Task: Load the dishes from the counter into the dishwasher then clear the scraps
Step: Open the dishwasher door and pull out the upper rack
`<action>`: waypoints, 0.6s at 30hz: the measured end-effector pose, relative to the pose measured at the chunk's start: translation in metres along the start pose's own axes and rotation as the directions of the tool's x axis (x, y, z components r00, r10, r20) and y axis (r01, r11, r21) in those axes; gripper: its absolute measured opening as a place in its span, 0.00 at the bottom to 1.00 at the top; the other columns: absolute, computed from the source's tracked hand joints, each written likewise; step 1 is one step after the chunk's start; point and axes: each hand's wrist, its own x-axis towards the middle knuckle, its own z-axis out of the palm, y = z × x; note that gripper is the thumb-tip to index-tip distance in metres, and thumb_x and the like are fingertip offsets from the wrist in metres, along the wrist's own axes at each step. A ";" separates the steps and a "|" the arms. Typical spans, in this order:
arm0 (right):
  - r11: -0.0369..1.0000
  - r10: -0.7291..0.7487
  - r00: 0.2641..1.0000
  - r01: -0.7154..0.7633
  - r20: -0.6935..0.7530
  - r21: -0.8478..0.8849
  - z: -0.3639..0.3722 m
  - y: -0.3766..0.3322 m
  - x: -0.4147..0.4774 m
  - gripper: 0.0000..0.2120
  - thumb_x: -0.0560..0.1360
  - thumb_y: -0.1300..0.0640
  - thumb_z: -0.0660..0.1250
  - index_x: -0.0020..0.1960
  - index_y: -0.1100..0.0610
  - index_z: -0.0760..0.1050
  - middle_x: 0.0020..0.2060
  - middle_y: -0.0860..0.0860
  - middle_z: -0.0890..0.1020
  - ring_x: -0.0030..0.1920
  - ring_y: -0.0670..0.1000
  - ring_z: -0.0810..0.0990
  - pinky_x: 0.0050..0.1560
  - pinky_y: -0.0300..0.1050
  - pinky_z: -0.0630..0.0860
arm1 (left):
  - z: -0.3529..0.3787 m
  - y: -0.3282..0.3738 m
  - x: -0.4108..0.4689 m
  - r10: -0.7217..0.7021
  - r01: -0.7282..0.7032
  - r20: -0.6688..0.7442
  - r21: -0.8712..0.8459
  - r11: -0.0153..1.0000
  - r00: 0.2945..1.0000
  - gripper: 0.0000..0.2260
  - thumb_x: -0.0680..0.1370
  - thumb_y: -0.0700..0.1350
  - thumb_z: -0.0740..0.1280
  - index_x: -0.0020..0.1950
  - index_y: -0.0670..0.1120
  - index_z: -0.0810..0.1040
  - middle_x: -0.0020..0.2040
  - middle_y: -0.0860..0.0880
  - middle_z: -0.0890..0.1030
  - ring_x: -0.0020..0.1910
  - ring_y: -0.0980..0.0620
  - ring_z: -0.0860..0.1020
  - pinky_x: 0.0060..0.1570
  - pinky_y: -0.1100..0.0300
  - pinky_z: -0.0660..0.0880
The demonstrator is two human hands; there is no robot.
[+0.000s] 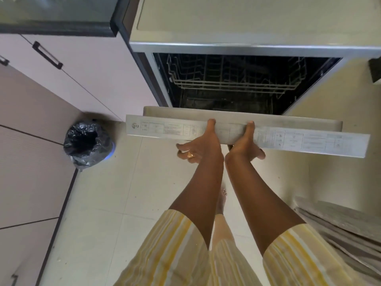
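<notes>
Head view, looking steeply down. The dishwasher point(243, 83) sits under the bench point(247, 21), and its cavity is dark. The door point(299, 141) is swung out and tilted partway down; its top edge, with a printed strip of symbols and tables, faces the camera.

Both hands are on that top edge, near its middle and just beside each other.
- Left hand point(199, 146): thumb laid across the printed strip, fingers curled around the front of the door. A ring shows on one finger. It holds the door.
- Right hand point(244, 146): same hold, with the thumb on the strip and the fingers wrapped under the edge.

Both forearms are extended, in yellow-and-white striped sleeves point(165, 250).

Inside, an upper wire rack point(237, 81) is visible. The space below it is too dark to make out.

Surroundings:
- Left of the dishwasher are pale cabinet fronts point(86, 65) with a dark bar handle point(47, 55).
- A small bin point(87, 143) lined with a black bag stands on the floor against the cabinets, to the left of the door edge.
- The floor point(115, 195) is light tile.
- One bare foot point(221, 201) shows between the forearms.
- A grey layered object lies at lower right; I cannot tell what it is.
</notes>
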 end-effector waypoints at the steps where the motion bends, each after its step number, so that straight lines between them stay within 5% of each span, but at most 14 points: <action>1: 0.997 -0.059 0.996 0.056 -0.067 -0.058 -0.013 0.006 0.000 0.40 0.64 0.47 0.75 0.66 0.55 0.56 0.55 0.53 0.71 0.49 0.52 0.77 0.45 0.47 0.80 | -0.009 -0.012 0.002 0.112 -0.109 -0.043 0.062 0.992 0.993 0.54 0.61 0.62 0.75 0.74 0.47 0.46 0.73 0.48 0.50 0.68 0.44 0.60 0.67 0.48 0.66; 4: 0.856 -0.337 0.930 0.236 -0.150 -0.459 -0.054 0.026 0.004 0.50 0.66 0.49 0.73 0.74 0.59 0.45 0.70 0.59 0.56 0.65 0.60 0.66 0.60 0.51 0.70 | -0.035 -0.055 0.008 0.469 -0.438 -0.002 0.351 0.828 0.883 0.48 0.70 0.55 0.70 0.76 0.52 0.39 0.76 0.46 0.36 0.75 0.41 0.44 0.74 0.48 0.50; 7: 0.319 -0.578 0.804 0.378 0.137 -0.869 -0.102 0.057 0.008 0.38 0.74 0.50 0.66 0.76 0.53 0.50 0.74 0.63 0.44 0.74 0.63 0.47 0.71 0.61 0.49 | -0.057 -0.103 0.019 0.657 -0.650 0.255 0.596 0.470 0.709 0.34 0.77 0.50 0.62 0.77 0.54 0.45 0.77 0.43 0.39 0.75 0.38 0.39 0.72 0.45 0.43; 9: -0.075 -0.571 0.666 0.539 0.479 -0.839 -0.135 0.078 0.013 0.24 0.78 0.56 0.61 0.72 0.52 0.62 0.74 0.62 0.52 0.74 0.65 0.51 0.69 0.67 0.49 | -0.066 -0.139 0.034 0.746 -0.744 0.424 0.653 0.141 0.513 0.27 0.78 0.48 0.60 0.76 0.52 0.56 0.77 0.44 0.51 0.75 0.35 0.48 0.70 0.42 0.47; 11: -0.358 -0.489 0.532 0.601 0.691 -0.715 -0.165 0.095 0.025 0.21 0.77 0.60 0.55 0.68 0.59 0.70 0.69 0.60 0.69 0.69 0.64 0.64 0.65 0.70 0.54 | -0.074 -0.167 0.053 0.719 -0.761 0.564 0.644 -0.076 0.406 0.25 0.76 0.46 0.59 0.74 0.48 0.63 0.75 0.45 0.59 0.74 0.37 0.56 0.69 0.42 0.50; 14: -0.583 -0.376 0.408 0.593 0.832 -0.554 -0.199 0.111 0.049 0.21 0.72 0.63 0.55 0.61 0.64 0.76 0.58 0.60 0.79 0.62 0.63 0.75 0.64 0.68 0.58 | -0.086 -0.198 0.072 0.647 -0.800 0.662 0.585 -0.131 0.379 0.25 0.78 0.45 0.56 0.75 0.46 0.60 0.75 0.47 0.61 0.74 0.39 0.58 0.69 0.44 0.48; 18: -0.626 -0.219 0.365 0.659 0.905 -0.417 -0.227 0.128 0.074 0.22 0.68 0.65 0.54 0.57 0.67 0.78 0.55 0.62 0.80 0.59 0.63 0.77 0.65 0.64 0.61 | -0.098 -0.236 0.086 0.645 -0.813 0.670 0.568 -0.128 0.366 0.25 0.77 0.40 0.60 0.74 0.44 0.62 0.73 0.46 0.65 0.72 0.39 0.62 0.69 0.45 0.52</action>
